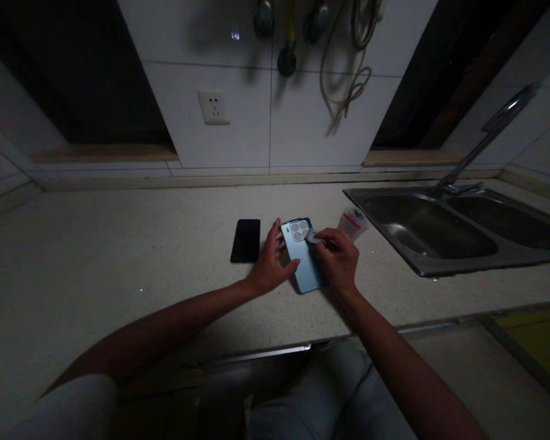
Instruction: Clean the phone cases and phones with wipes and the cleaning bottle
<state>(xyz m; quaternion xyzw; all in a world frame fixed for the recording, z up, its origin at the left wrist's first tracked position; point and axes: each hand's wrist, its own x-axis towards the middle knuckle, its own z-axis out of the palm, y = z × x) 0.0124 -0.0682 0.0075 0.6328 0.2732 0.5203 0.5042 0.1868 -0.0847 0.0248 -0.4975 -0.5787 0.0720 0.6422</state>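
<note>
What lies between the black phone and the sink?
In the head view, going from black phone to sink: the left hand, blue phone, right hand pinching a small object, then a plastic bag.

No text, label, brand, number or sign can be read, whether on the light-blue phone [308, 267], the dark phone [246, 241], the small clear bag [354, 225] with its red strip, or the wall socket [213, 107].
</note>
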